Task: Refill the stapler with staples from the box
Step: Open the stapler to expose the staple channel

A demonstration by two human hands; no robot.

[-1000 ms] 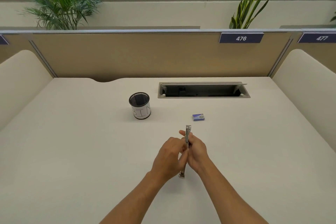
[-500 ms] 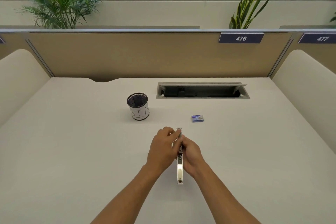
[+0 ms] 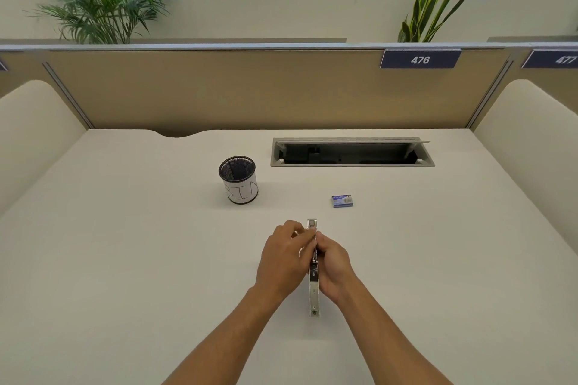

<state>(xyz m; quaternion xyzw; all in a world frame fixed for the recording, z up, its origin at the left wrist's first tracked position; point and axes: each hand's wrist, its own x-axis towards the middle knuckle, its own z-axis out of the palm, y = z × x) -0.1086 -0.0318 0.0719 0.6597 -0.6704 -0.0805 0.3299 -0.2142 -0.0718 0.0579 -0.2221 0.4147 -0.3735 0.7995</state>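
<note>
There is one stapler (image 3: 313, 287), one staple box (image 3: 343, 201), one mesh cup (image 3: 239, 180) and two hands in the picture. The stapler is a long silver metal bar lying in the lower middle of the frame, with one end pointing to the top of the frame and the other end to the bottom. The left hand (image 3: 283, 259) and the right hand (image 3: 332, 264) press on it from both sides, fingers closed around its middle part, so both hands hold the stapler. Whether it is opened I cannot tell.

The small blue staple box lies flat, above and a little to the right of the hands, apart from them. The black mesh cup with a white label stands upright left of the box, near the center.

The desk (image 3: 125, 259) is pale and plain. One open cable slot (image 3: 352, 152) is cut in it, above the box. Behind it stands a tan partition (image 3: 219, 91) with two number signs, 476 (image 3: 420, 59) and 477 (image 3: 564, 59). Two green plants are at the top, one in the upper left (image 3: 100, 0) and one in the upper right (image 3: 438, 0), under a window.
</note>
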